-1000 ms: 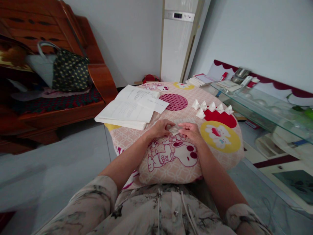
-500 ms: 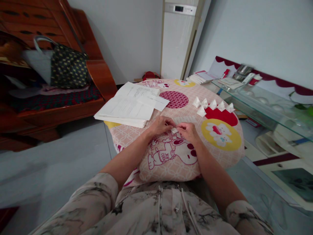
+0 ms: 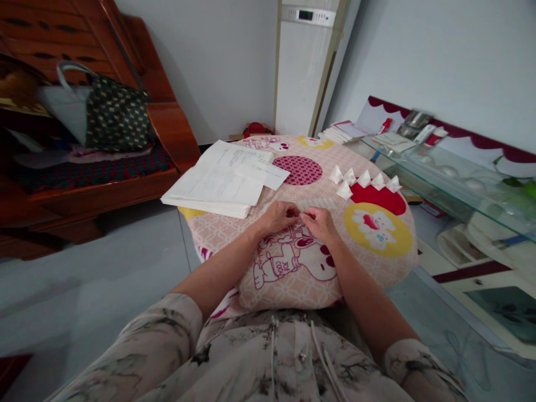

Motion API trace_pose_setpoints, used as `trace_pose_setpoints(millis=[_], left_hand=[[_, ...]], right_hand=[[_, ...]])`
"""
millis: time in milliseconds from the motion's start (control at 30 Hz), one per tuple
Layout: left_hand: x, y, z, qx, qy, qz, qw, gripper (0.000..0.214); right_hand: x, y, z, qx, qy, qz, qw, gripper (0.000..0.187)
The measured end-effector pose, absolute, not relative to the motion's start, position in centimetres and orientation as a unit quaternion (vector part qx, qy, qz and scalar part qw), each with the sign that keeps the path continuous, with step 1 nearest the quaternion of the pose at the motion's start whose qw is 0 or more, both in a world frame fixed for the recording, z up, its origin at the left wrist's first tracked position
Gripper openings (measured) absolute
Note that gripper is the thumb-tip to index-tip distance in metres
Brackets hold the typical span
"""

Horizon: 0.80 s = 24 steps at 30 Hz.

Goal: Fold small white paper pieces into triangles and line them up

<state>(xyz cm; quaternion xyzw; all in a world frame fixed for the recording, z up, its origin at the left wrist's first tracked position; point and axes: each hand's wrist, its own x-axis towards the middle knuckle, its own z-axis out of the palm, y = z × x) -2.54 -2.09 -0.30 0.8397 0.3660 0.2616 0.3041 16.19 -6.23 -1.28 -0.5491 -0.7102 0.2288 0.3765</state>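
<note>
- Many printed sheets [image 3: 213,187] lie stacked along the left edge of the table [image 3: 293,296], probably put aside to give the forearms room.
- One loose sheet [image 3: 274,176] overlaps the stack's right side at an angle, which suggests it was laid there without much care for alignment.
- The left hand [image 3: 281,216] is over the table's near half, fingers curled, thumb and forefinger brought together in a pinch.
- Between the two sets of fingertips is a small white piece [image 3: 298,220], nearly hidden; its shape cannot be told. Gripping it from both sides likely keeps it steady.
- The right hand [image 3: 319,223] mirrors the left, thumb and forefinger pinching the piece's other side, remaining fingers tucked in.
- A pale strip [image 3: 324,202] lies just beyond the right hand, perhaps for easy reach; what it is cannot be made out.
- Six folded white shapes [image 3: 364,179] stand towards the table's right edge, five in a row and one nearer, seemingly spaced so none gets knocked.
</note>
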Motion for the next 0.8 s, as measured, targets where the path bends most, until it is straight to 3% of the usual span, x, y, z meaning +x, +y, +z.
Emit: trace_pose_setpoints(millis=[433, 800], left_hand=[[-2.03, -2.92, -0.23, 0.846, 0.391, 0.265, 0.246, 0.012], [-2.61, -2.3, 0.15, 0.821, 0.409, 0.288, 0.275, 0.006]], right_hand=[[16.03, -6.08, -1.61, -0.541, -0.72, 0.184, 0.394, 0.02], [15.91, -6.22, -1.51, -0.56, -0.724, 0.118, 0.386, 0.02]])
